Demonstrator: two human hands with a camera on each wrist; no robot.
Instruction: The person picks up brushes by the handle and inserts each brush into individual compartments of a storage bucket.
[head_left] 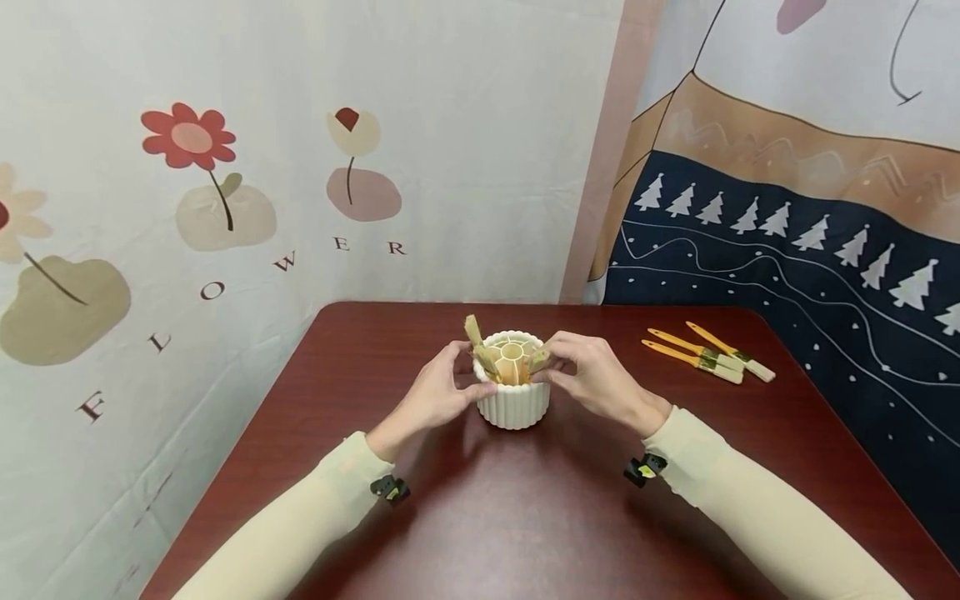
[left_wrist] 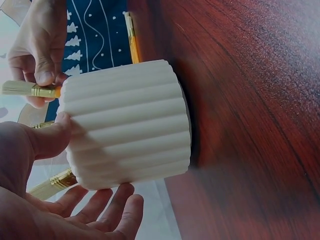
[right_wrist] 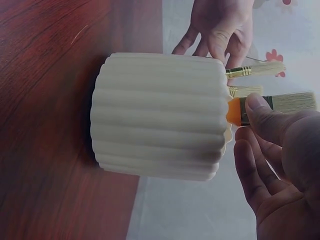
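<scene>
Near side of the holder: two pale sleeves point(head_left: 307, 500), one reaching in from either side. On my feed the left hand point(head_left: 438, 387) bracketed the white fluted holder point(head_left: 513, 408), thumb on its wall, fingers curved round its left side. The holder stood upright on the table point(head_left: 517, 525). At its right rim the right hand point(head_left: 592, 375) pinched a brush point(right_wrist: 292, 103) at the ferrule, bristles up. Two more brushes point(right_wrist: 256, 69) stood in the holder. Right of the holder and well apart, three loose brushes point(head_left: 708, 360) lay close together; behind it hung a flower-printed cloth point(head_left: 480, 125).

Risks, my judgement: a slanted handle could snag on the holder's spoked divider point(head_left: 512, 353); a sideways push then might tip the holder if the left hand slackened. Careless knuckles could knock the standing pair.
</scene>
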